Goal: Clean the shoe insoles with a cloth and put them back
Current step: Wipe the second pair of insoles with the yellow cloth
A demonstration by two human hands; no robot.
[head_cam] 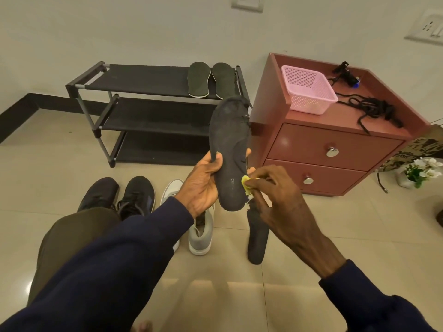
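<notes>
Your right hand (280, 202) pinches the cloth (247, 182) against the right heel edge of the upright insole (229, 140) that your left hand (201, 185) grips.

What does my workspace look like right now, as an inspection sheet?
Surface: glossy beige floor tiles.
Job's things: dark insole held upright; yellow cloth against its edge; second insole on floor; two insoles on shoe rack; black shoes, grey shoe on floor.
Clutter: pink basket, white flowers.
Grippers: left hand grips insole; right hand pinches cloth.
Cables: black cords on red cabinet.
Surroundings: shoe rack, red cabinet, wall sockets.
</notes>
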